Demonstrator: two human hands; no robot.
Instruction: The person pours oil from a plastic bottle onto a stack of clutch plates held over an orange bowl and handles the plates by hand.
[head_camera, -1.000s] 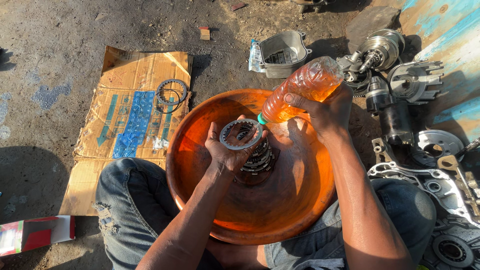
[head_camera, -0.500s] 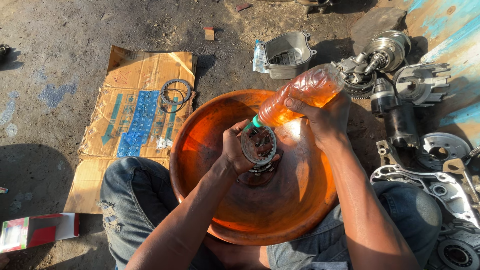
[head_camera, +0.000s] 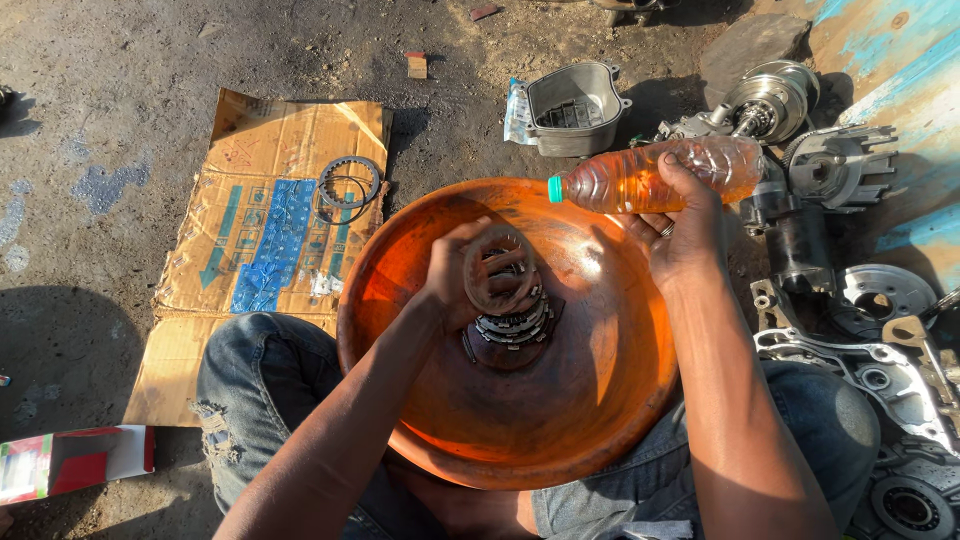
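From the head view, at frame centre, our left hand (head_camera: 455, 285) pinches a ring (head_camera: 497, 270) above the stack of rings (head_camera: 512, 328) in the orange bowl (head_camera: 600, 400). Upper right, our right hand (head_camera: 685, 235) wraps its fingers around a bottle (head_camera: 650, 175).

Your right hand (head_camera: 685, 235) grips a clear plastic bottle (head_camera: 655, 175) of amber-orange liquid with a teal cap, over the glossy orange basin (head_camera: 610, 400); your left hand (head_camera: 460, 285) has a rusty brown ring (head_camera: 498, 270) above dark grey plates (head_camera: 512, 325) in that basin. Left of the basin, tan cardboard (head_camera: 270, 230) with blue arrow print; your jeans (head_camera: 250, 390) faded blue-grey, parts (head_camera: 830, 165) right of basin dull silver-grey.
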